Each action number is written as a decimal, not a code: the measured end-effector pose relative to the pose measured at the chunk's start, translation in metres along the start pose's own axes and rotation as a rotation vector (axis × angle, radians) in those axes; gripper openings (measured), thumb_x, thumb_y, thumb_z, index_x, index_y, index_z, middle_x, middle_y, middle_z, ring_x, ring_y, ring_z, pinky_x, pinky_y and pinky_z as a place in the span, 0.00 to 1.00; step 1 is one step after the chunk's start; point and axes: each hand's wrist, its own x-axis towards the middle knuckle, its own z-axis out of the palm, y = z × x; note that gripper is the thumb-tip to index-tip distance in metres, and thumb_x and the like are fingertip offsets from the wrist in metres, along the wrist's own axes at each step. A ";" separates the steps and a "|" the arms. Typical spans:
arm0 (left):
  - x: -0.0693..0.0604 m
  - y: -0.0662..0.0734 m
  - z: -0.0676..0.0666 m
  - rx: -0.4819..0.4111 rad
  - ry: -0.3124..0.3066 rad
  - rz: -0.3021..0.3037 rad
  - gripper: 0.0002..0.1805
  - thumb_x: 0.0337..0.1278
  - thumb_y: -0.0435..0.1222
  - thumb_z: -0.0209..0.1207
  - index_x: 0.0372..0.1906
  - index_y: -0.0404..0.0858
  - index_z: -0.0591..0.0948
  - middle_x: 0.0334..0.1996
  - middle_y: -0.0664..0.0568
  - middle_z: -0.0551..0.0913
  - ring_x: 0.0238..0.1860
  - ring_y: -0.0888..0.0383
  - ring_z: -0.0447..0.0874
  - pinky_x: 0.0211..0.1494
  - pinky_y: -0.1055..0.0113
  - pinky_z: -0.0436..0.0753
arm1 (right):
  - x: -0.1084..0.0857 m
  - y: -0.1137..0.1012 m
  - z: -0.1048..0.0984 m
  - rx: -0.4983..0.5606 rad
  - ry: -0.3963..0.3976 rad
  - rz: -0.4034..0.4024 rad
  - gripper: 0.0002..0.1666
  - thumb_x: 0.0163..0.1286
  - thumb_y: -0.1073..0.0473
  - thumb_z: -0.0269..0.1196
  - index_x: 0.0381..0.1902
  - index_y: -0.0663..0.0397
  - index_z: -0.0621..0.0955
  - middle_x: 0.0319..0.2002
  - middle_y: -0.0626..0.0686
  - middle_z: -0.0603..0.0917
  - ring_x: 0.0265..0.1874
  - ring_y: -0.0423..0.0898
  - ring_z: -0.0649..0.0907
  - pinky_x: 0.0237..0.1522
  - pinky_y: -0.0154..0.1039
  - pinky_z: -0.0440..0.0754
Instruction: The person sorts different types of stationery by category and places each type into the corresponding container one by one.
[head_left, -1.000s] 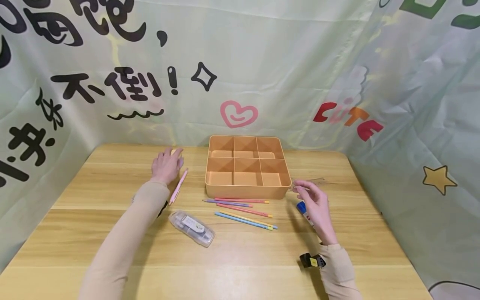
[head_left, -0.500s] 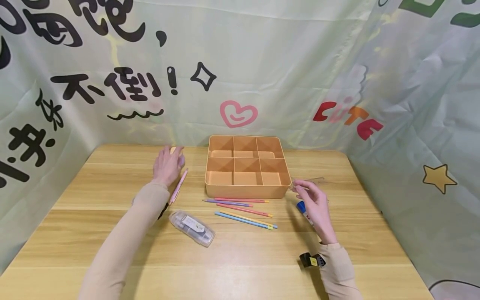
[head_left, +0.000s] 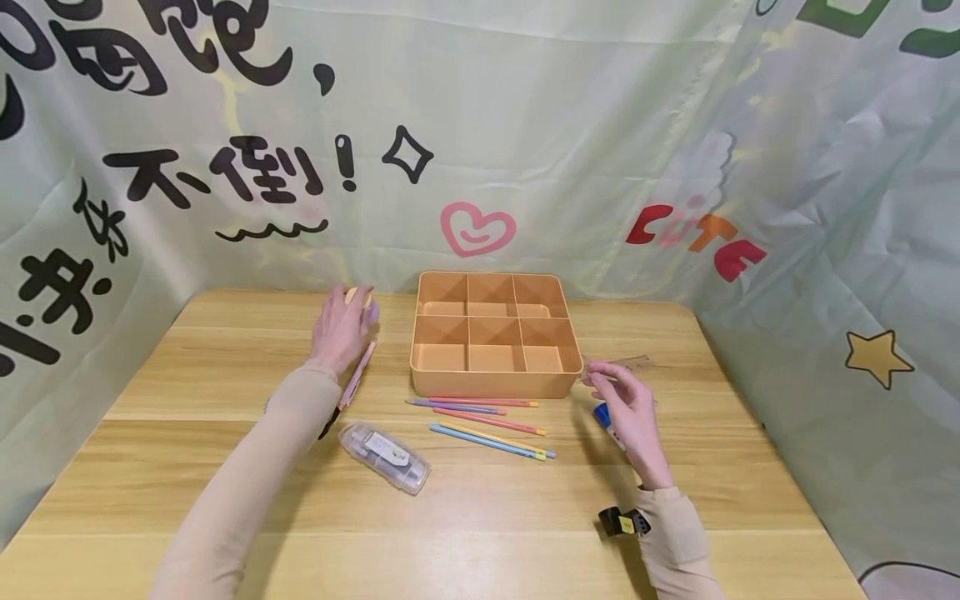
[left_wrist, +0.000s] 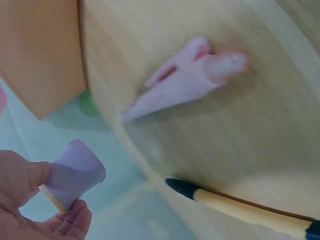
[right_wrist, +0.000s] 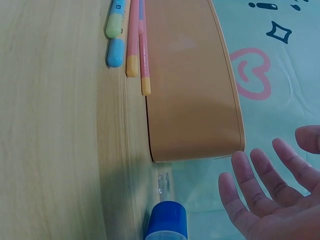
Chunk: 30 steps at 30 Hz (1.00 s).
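Place: study-type desk, screened by cloth; home, office or studio cannot be told. Evidence: wood-grain desk under tray; creased printed cloth hanging behind tray and to both sides, bearing lettering and pink heart; pencils just in front of tray, pen left, blue-capped marker front right.

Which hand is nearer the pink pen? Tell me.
Left: the left hand is beside the pink pen; the right hand is far off, by the near right corner of the divided box.
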 end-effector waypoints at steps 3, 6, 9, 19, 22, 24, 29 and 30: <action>0.002 0.007 -0.001 -0.017 0.009 0.016 0.24 0.75 0.34 0.50 0.71 0.43 0.69 0.66 0.28 0.67 0.65 0.31 0.70 0.52 0.35 0.82 | 0.000 0.000 0.000 0.001 -0.002 0.002 0.18 0.79 0.59 0.55 0.55 0.69 0.80 0.47 0.41 0.85 0.44 0.33 0.85 0.49 0.30 0.85; 0.004 0.014 -0.002 -0.035 0.026 0.024 0.24 0.75 0.35 0.51 0.71 0.43 0.69 0.66 0.28 0.68 0.65 0.32 0.71 0.53 0.36 0.83 | 0.000 0.000 0.000 0.000 -0.004 0.000 0.19 0.79 0.59 0.55 0.55 0.69 0.80 0.48 0.42 0.85 0.44 0.33 0.86 0.49 0.30 0.85; 0.006 0.021 -0.002 -0.051 0.047 0.032 0.23 0.75 0.36 0.52 0.71 0.43 0.70 0.64 0.29 0.69 0.64 0.33 0.71 0.53 0.36 0.83 | 0.000 0.000 0.000 -0.001 -0.006 -0.001 0.19 0.79 0.58 0.55 0.55 0.69 0.80 0.47 0.43 0.85 0.44 0.32 0.85 0.49 0.30 0.85; 0.012 0.044 -0.006 -0.081 0.072 0.046 0.22 0.75 0.38 0.53 0.70 0.45 0.72 0.64 0.33 0.69 0.63 0.35 0.73 0.52 0.37 0.83 | 0.001 0.001 0.002 0.000 -0.006 -0.005 0.19 0.79 0.59 0.55 0.55 0.70 0.80 0.47 0.43 0.85 0.43 0.30 0.85 0.48 0.30 0.85; 0.013 0.050 -0.006 -0.090 0.083 0.074 0.22 0.75 0.38 0.53 0.69 0.45 0.72 0.64 0.33 0.69 0.62 0.35 0.73 0.51 0.37 0.83 | 0.001 0.001 0.002 -0.001 -0.009 -0.005 0.19 0.79 0.59 0.55 0.55 0.71 0.80 0.48 0.45 0.85 0.43 0.31 0.85 0.48 0.30 0.85; 0.014 0.054 -0.007 -0.092 0.077 0.088 0.22 0.75 0.39 0.53 0.69 0.45 0.72 0.65 0.33 0.69 0.63 0.36 0.73 0.51 0.37 0.83 | 0.001 0.002 0.002 -0.001 -0.010 -0.004 0.19 0.79 0.59 0.55 0.55 0.71 0.80 0.48 0.45 0.85 0.43 0.31 0.85 0.48 0.30 0.85; 0.017 0.062 -0.006 -0.093 0.029 0.104 0.23 0.76 0.40 0.52 0.71 0.48 0.71 0.68 0.34 0.67 0.64 0.37 0.73 0.51 0.38 0.84 | 0.001 0.002 0.002 0.000 -0.015 -0.004 0.19 0.79 0.59 0.55 0.55 0.71 0.80 0.48 0.44 0.85 0.43 0.31 0.85 0.48 0.30 0.85; 0.018 0.064 -0.006 -0.091 0.019 0.105 0.23 0.76 0.40 0.51 0.71 0.49 0.71 0.68 0.35 0.67 0.64 0.38 0.72 0.51 0.39 0.84 | 0.001 0.002 0.002 0.000 -0.016 -0.006 0.19 0.79 0.59 0.55 0.55 0.71 0.80 0.48 0.44 0.85 0.43 0.31 0.85 0.48 0.30 0.85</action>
